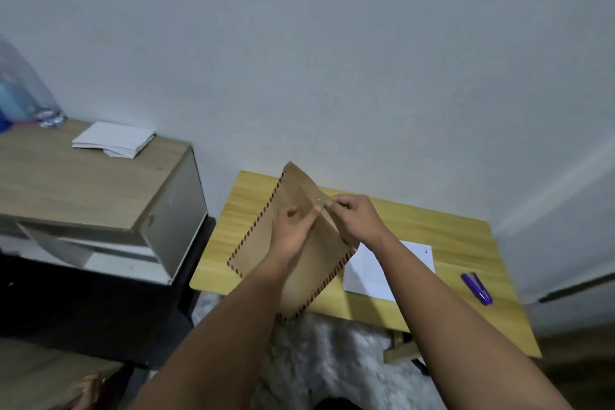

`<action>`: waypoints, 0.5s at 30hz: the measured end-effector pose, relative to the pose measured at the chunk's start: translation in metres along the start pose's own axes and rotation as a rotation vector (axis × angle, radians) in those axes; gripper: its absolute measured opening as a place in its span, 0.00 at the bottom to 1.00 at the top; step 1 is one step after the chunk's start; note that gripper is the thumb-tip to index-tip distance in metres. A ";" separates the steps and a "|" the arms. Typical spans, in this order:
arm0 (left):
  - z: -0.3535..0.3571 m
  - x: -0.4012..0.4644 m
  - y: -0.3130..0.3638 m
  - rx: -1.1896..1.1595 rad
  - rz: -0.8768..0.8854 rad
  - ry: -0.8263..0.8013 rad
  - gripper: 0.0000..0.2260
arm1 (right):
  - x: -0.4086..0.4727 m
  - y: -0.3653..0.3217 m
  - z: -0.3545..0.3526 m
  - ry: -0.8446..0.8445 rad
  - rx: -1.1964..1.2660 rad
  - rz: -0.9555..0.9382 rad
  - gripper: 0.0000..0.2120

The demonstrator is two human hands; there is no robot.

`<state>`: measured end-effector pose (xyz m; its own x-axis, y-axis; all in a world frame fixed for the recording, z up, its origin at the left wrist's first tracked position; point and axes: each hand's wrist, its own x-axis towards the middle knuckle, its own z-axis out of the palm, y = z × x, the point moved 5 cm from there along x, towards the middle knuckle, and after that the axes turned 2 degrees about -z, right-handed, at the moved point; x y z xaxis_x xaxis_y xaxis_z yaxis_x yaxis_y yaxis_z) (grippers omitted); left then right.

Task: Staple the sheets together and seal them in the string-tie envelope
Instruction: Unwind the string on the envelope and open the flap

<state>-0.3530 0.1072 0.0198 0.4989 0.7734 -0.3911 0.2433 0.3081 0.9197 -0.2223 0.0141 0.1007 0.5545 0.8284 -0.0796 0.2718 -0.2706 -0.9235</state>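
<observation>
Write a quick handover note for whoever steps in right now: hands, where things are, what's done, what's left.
Left hand: holds the envelope up over the table.
Right hand: fingers pinch at the flap closure near the top; whether winding or unwinding the string, cannot tell.
Sheets: flat on the table, right of the envelope, not inside it. Whether they are stapled cannot be told.
Stapler: on the table, far right, untouched.
Left: check for a staple, put the sheets in, tie the string.
</observation>
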 end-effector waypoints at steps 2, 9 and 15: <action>0.006 -0.008 0.006 -0.044 -0.007 -0.024 0.43 | -0.007 -0.002 -0.004 0.000 0.130 0.052 0.09; 0.040 -0.038 0.020 -0.097 0.044 0.013 0.29 | -0.018 0.013 -0.025 -0.057 0.353 0.120 0.10; 0.085 -0.064 0.021 0.038 0.051 0.089 0.24 | -0.024 0.038 -0.070 -0.055 0.300 0.124 0.10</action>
<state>-0.3091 0.0174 0.0612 0.4361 0.8341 -0.3377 0.2515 0.2473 0.9357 -0.1704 -0.0501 0.0934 0.5230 0.8257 -0.2114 -0.0440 -0.2215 -0.9742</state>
